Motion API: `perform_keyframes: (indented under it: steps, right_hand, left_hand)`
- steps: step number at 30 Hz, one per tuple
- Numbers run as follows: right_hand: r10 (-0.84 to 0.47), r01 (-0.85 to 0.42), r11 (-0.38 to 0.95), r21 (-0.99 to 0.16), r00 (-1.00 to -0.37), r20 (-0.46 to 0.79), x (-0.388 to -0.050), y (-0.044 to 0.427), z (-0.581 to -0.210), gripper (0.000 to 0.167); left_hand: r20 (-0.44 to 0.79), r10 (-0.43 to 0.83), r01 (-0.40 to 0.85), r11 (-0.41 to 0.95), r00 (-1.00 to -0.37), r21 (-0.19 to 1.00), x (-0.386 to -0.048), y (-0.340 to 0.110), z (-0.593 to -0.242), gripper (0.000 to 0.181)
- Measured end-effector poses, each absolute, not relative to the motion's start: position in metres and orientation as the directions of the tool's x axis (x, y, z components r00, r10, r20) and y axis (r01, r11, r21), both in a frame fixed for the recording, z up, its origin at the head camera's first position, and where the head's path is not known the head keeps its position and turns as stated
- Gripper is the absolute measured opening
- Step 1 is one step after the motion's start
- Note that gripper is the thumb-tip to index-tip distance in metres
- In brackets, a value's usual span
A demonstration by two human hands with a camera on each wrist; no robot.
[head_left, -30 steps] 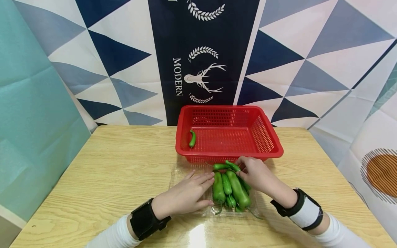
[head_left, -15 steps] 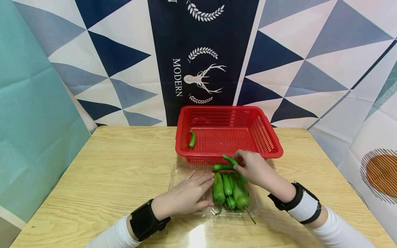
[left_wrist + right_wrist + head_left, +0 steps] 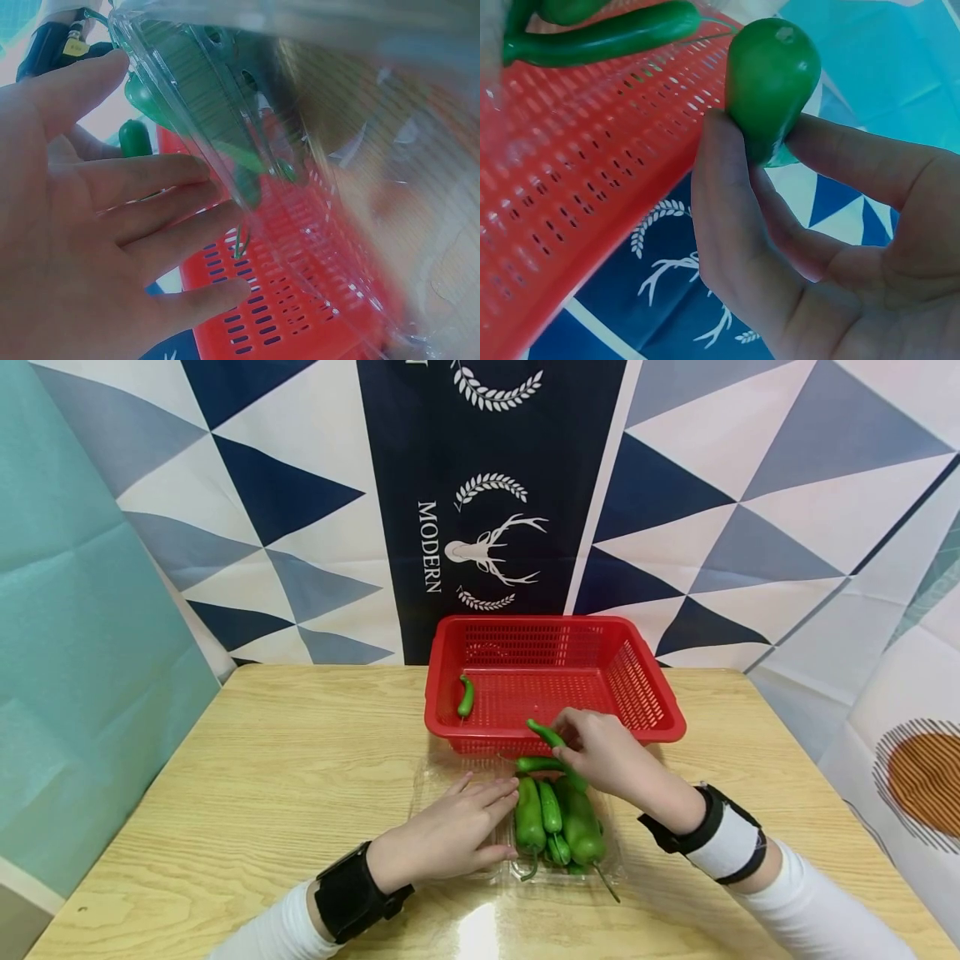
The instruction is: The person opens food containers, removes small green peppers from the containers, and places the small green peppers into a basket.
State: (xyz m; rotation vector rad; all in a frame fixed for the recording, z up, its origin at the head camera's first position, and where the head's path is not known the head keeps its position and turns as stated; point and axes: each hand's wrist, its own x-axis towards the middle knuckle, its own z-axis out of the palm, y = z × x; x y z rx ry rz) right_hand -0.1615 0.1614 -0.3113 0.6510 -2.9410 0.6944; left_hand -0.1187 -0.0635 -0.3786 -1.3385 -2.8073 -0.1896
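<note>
My right hand (image 3: 611, 756) pinches a slim green chili pepper (image 3: 544, 732) between thumb and fingers, above the box at the red basket's front rim. Its rounded end (image 3: 774, 71) points up close to the right wrist camera. My left hand (image 3: 453, 831) lies with straight fingers over the left part of a clear plastic clamshell box (image 3: 611, 868), touching its edge. Inside the box are a large green pepper (image 3: 581, 831), another large one (image 3: 528, 818), a small cucumber-like vegetable (image 3: 551, 810) and a chili lying crosswise (image 3: 537, 764). Pieces beneath are partly hidden.
Behind the box stands a red slotted basket (image 3: 660, 727), with one small green chili (image 3: 466, 696) at its left inside. Wooden tabletop (image 3: 300, 752) extends to both sides. A patterned cloth (image 3: 315, 527) hangs at the back.
My right hand has lifted the chili off the other vegetables and carried it up and left toward the basket rim. The large pepper shifted slightly, its stem swinging. My left hand stays put.
</note>
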Motion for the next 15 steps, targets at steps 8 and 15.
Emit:
perform_keyframes:
  steps: [8,15]
  right_hand:
    - [-0.393,-0.382,0.800,-0.462,-0.916,0.077,-0.172,0.151,-0.302,0.014]
    - [-0.397,-0.369,0.798,-0.475,-0.917,0.046,-0.184,0.141,-0.293,0.019]
  left_hand:
    - [0.079,0.772,0.776,0.624,-0.631,0.095,-0.119,-0.064,-0.379,0.068]
    - [0.080,0.773,0.777,0.622,-0.629,0.097,-0.119,-0.064,-0.379,0.067]
